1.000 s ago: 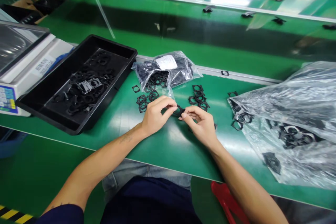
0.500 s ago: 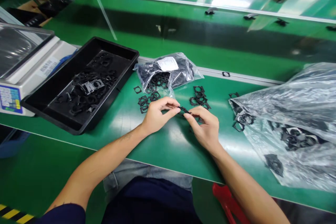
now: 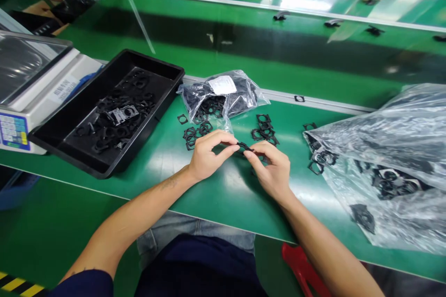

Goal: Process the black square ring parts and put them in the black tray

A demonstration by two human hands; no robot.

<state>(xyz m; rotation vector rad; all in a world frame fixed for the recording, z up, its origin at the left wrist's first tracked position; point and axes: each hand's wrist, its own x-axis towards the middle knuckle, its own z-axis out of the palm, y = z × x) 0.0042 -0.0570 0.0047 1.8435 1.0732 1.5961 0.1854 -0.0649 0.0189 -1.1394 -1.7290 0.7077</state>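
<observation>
My left hand [image 3: 213, 154] and my right hand [image 3: 271, 167] pinch opposite ends of a thin black plastic part [image 3: 245, 147], held edge-on above the green table. Its outline is too small to make out fully; it resembles the flat ring-shaped parts around it. Just beyond my left fingers lies a loose group of black ring-shaped parts [image 3: 195, 134]. Behind my right fingers is another small pile of these black parts [image 3: 264, 128]. A clear plastic bag [image 3: 225, 93] with a white label, full of black parts, lies behind both hands with its mouth toward me.
To the left, a black tray [image 3: 104, 167] holds many black parts, beside a weighing scale [image 3: 21, 116]. At right a large clear bag [image 3: 390, 148] spills parts. A metal rail [image 3: 334, 106] crosses behind, with one part on it. A red stool [image 3: 301, 267] is below the table edge.
Almost nothing differs. Both hands keep their pinch on the black part, with only a very slight shift of the fingers.
</observation>
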